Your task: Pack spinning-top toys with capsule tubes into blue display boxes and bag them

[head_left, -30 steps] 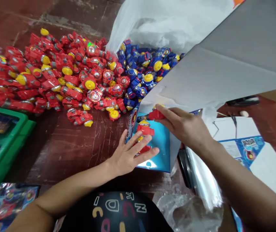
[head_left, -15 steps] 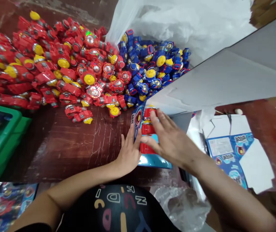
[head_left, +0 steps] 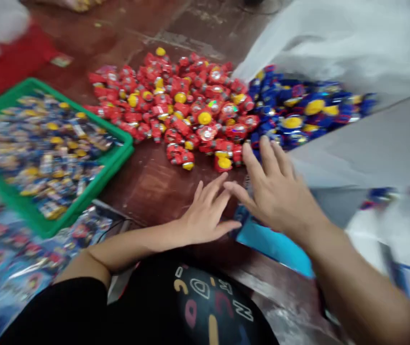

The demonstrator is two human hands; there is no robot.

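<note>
My left hand [head_left: 206, 215] hovers over the dark table with its fingers spread, holding nothing, in front of the heap of red toys with yellow parts [head_left: 181, 103]. Fingers apart and nothing visible in it, my right hand [head_left: 280, 191] is over the box with a bright blue flap [head_left: 275, 243]. It hides most of that box and whatever lies inside. Its fingertips come near the edge of the heap of blue toys [head_left: 301, 108]; contact cannot be made out. The view is blurred.
At the left stands a green tray [head_left: 99, 189] full of small wrapped pieces. Printed blue packages [head_left: 17, 273] lie below it. A large white carton flap [head_left: 373, 148] leans at the right, with white plastic sheeting [head_left: 356, 43] behind the blue heap.
The view has swung to the left, bringing more of the green tray in. My left hand has left the box's side and spread its fingers; my right hand has shifted towards the heaps.
</note>
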